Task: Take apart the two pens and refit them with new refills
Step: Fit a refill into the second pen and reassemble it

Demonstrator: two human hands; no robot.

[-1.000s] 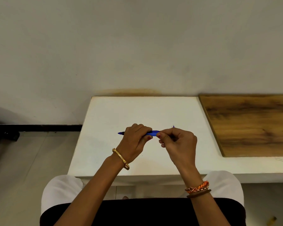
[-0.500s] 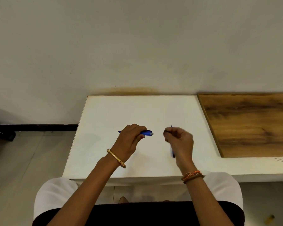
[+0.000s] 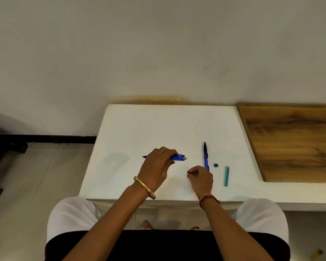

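White bench: rectangular top set against a pale wall; a person sits at its near edge with both forearms over it.

Left hand: curled closed around a blue pen barrel, held roughly level just above the bench top. The barrel's pointed blue end shows to the left of the knuckles; a pale grey end sticks out to the right of the fingers. A gold bangle sits on this wrist.

Right hand: down at the bench top, fingers drawn in to a loose fist, thumb and forefinger pinched together at a dark spot. Whether that is a small part or only a painted nail cannot be told. A braided orange and red band circles this wrist.

Second blue pen: lies on the bench pointing away from the person, tip toward the wall, dark grip section near the tip. Its near end is hidden behind the right hand.

Small green piece: on the bench just right of the second pen, apart from it.

Long teal strip: on the bench right of the green piece, lying nearly parallel to the second pen. Its kind cannot be told.

Wooden board: dark grained panel lying on the right part of the bench, well apart from the pens.
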